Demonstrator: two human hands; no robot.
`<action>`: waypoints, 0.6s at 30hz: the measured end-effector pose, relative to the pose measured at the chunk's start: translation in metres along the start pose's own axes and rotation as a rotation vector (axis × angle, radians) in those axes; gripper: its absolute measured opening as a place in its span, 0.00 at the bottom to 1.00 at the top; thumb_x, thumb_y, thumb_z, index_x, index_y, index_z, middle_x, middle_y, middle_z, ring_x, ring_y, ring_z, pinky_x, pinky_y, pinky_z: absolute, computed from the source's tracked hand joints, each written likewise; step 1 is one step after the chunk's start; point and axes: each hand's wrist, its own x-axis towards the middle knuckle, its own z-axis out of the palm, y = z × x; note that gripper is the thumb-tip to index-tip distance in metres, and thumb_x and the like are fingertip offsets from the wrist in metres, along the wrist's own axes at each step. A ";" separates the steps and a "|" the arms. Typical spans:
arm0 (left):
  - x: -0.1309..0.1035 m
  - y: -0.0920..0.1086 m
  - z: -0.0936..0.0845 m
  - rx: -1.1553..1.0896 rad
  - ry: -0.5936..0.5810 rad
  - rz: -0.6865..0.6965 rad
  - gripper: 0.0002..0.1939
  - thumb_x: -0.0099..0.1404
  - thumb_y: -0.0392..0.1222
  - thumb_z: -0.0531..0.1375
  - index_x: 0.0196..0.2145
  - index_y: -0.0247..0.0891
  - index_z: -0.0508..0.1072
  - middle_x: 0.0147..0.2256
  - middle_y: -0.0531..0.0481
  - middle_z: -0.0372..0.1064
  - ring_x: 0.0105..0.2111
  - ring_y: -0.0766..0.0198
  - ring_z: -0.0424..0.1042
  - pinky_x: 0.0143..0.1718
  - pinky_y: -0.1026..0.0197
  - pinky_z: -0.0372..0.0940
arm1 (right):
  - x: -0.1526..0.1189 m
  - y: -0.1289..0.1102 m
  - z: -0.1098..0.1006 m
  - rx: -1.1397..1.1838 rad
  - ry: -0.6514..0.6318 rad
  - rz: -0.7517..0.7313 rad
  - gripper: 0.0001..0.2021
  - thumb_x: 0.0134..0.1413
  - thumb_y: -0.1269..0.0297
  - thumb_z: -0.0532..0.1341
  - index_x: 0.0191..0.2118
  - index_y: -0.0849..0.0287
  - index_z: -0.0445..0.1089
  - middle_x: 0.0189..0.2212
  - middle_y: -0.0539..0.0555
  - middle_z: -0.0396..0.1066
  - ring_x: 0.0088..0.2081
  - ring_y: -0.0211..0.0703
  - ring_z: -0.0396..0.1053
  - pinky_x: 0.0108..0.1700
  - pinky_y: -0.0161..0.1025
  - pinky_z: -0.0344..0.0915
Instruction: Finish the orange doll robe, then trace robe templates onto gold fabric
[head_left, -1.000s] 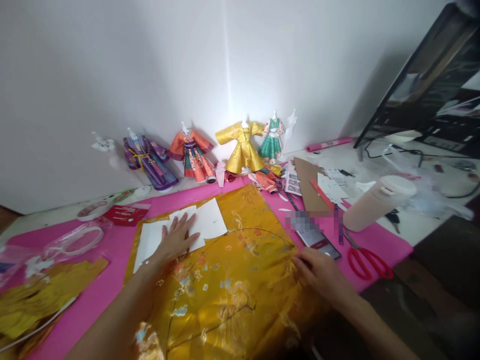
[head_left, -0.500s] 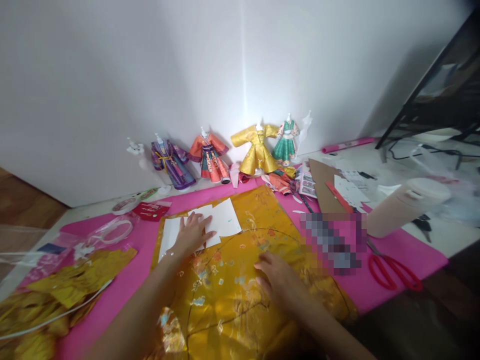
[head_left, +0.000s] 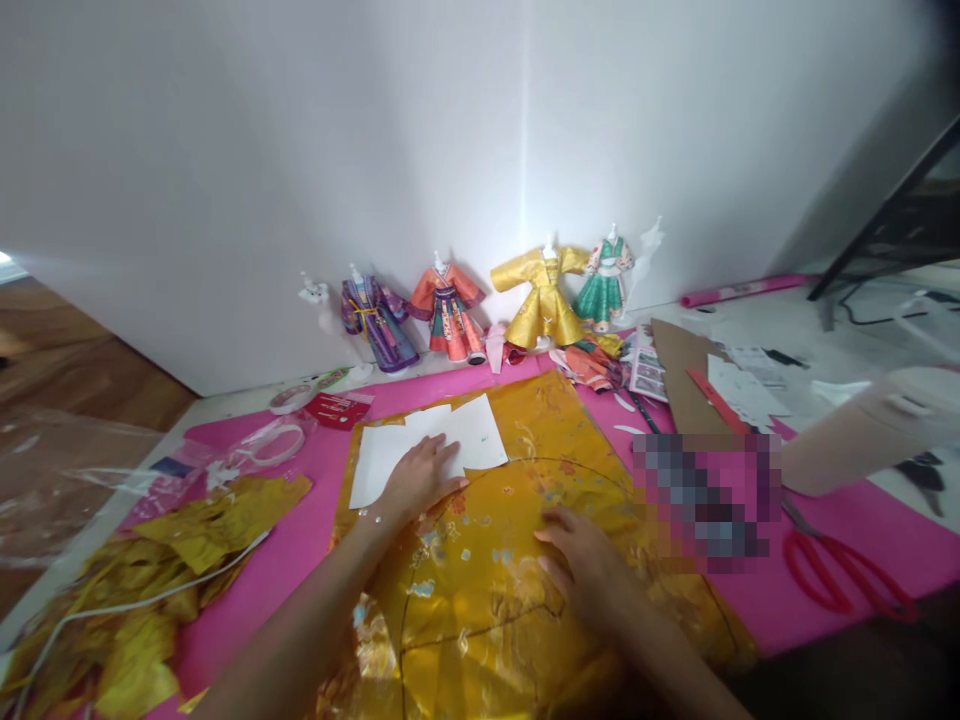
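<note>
Shiny golden-yellow fabric (head_left: 495, 590) with printed motifs lies spread before me, a dark curved outline drawn across it. On its far left part rests a white paper pattern piece (head_left: 382, 460) with a stepped edge. My left hand (head_left: 424, 478) lies on the lower edge of this paper, fingers stretched out and grasping nothing. To the right, my right hand (head_left: 585, 560) rests on the fabric with fingers loosely bent and apart, also holding nothing. The part of the paper under my left hand is hidden.
Small dressed doll forms (head_left: 544, 300) stand along the wall. Red-handled scissors (head_left: 847, 570) and a pale bottle (head_left: 862, 430) are at the right. Yellow fabric scraps (head_left: 202, 530) and a white cord (head_left: 142, 602) lie left on the pink mat (head_left: 255, 590).
The view has turned left, so everything sits further right in the picture. My left hand has slid slightly back toward me on the paper, its fingers less spread. My right hand stays about where it was.
</note>
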 end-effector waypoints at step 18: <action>-0.050 -0.008 -0.044 0.057 0.269 0.090 0.15 0.73 0.36 0.49 0.51 0.38 0.72 0.47 0.43 0.77 0.39 0.59 0.79 0.35 0.62 0.71 | -0.006 0.021 0.019 -0.016 0.069 -0.092 0.15 0.56 0.70 0.57 0.46 0.59 0.77 0.56 0.64 0.70 0.55 0.59 0.70 0.56 0.58 0.68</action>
